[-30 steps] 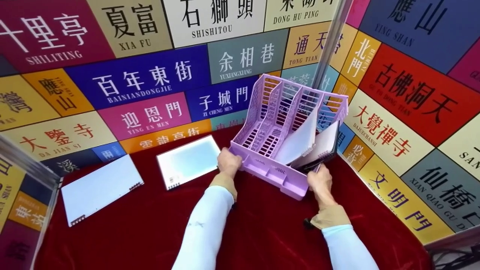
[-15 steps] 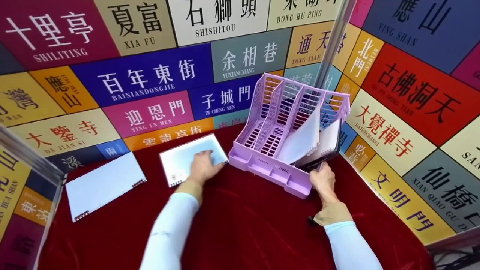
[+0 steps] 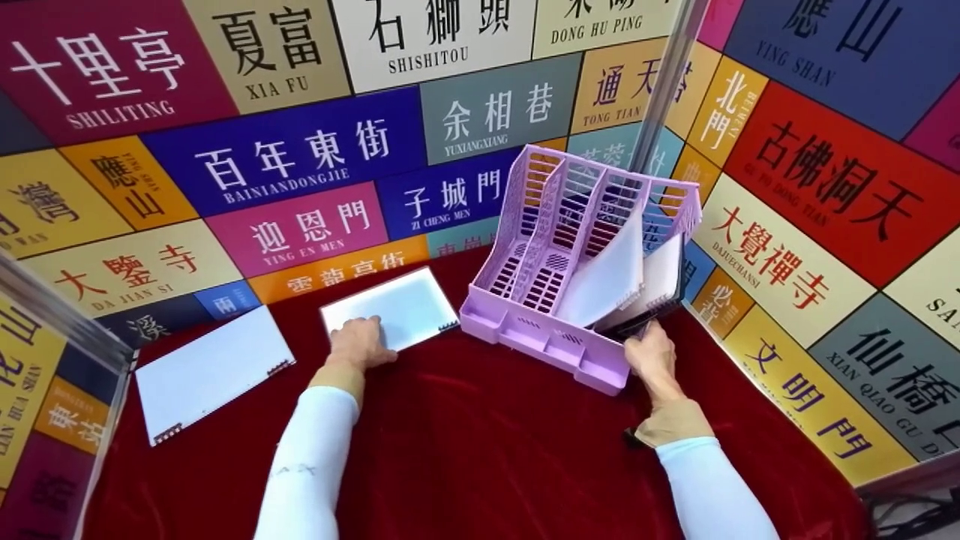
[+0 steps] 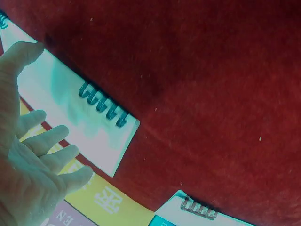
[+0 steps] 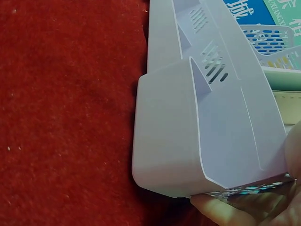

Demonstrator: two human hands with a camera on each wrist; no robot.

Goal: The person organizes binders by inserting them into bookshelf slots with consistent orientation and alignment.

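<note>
In the head view, my left hand (image 3: 361,343) is over the front part of a white spiral notebook (image 3: 411,301), which lies flat on the cloth. The left wrist view shows its fingers (image 4: 56,136) spread and slightly bent, with the thumb apart and nothing between them. My right hand (image 3: 651,360) grips the front right corner of a purple file rack (image 3: 551,341), thumb on one side of the wall and fingers on the other. Two notebooks lean in the rack's right compartments: a white spiral one (image 3: 604,270) and a dark-edged one (image 3: 660,281).
Another white spiral notebook (image 3: 214,375) lies at the left on the dark red cloth (image 3: 480,465). Printed panels (image 3: 285,157) with place names stand behind and at both sides. A metal post (image 3: 664,97) rises behind the rack. Dark cables (image 3: 911,517) lie at the lower right.
My left hand has let go of the rack's front left corner and moved left across to the middle notebook. The right hand stays on the rack, which has hardly moved.
</note>
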